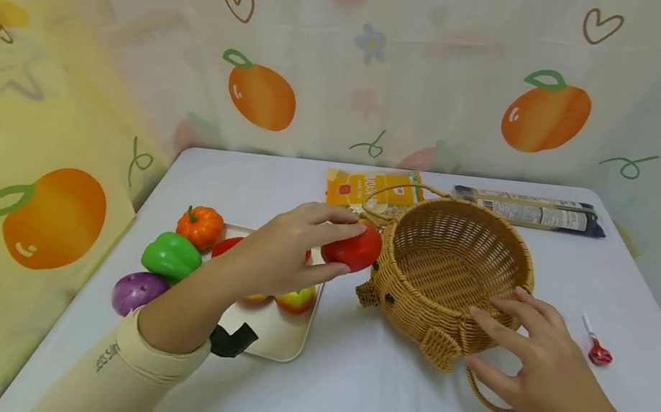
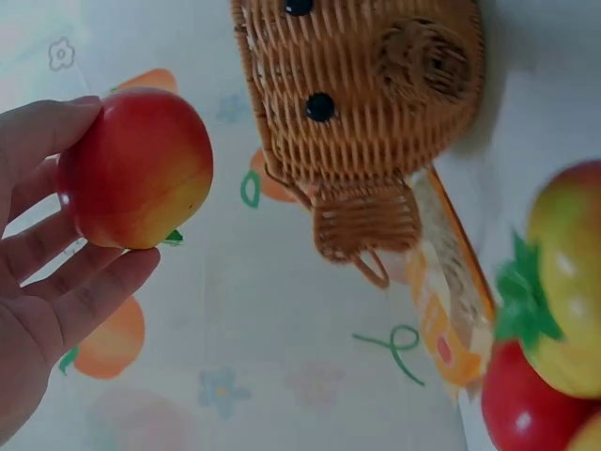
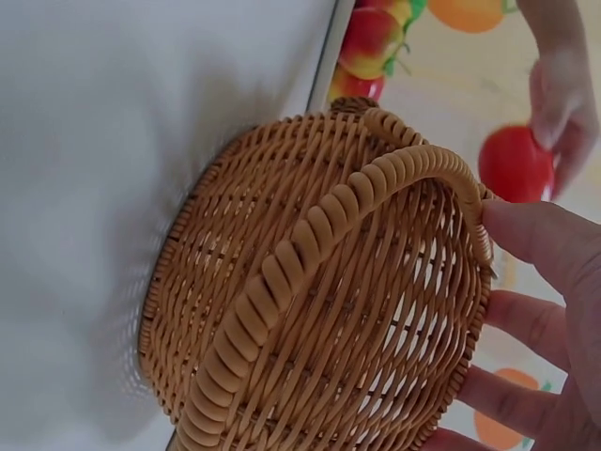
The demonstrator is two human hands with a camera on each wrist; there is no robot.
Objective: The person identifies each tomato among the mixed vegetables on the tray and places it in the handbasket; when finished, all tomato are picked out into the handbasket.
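Note:
My left hand (image 1: pixel 291 247) grips a red toy apple (image 1: pixel 356 248) between thumb and fingers, beside the basket's left rim. In the left wrist view the apple (image 2: pixel 141 169) shows a yellowish patch and a bit of green leaf. The round wicker basket (image 1: pixel 411 314) has black eyes and woven feet, and nothing lies inside. On its right side, my right hand (image 1: pixel 540 365) holds the rim, fingers over the edge and thumb lower outside. The right wrist view shows the basket's thick wrapped handle (image 3: pixel 310 235) in front of its wall.
A cream tray (image 1: pixel 280 351) with toy fruit sits partly behind my left arm. Left of it lie an orange pumpkin (image 1: pixel 200 226), a green pepper (image 1: pixel 171 257) and a purple vegetable (image 1: pixel 137 292). A yellow packet (image 1: pixel 350 186), a dark package (image 1: pixel 539 213) and a lollipop (image 1: pixel 598 353) surround the basket.

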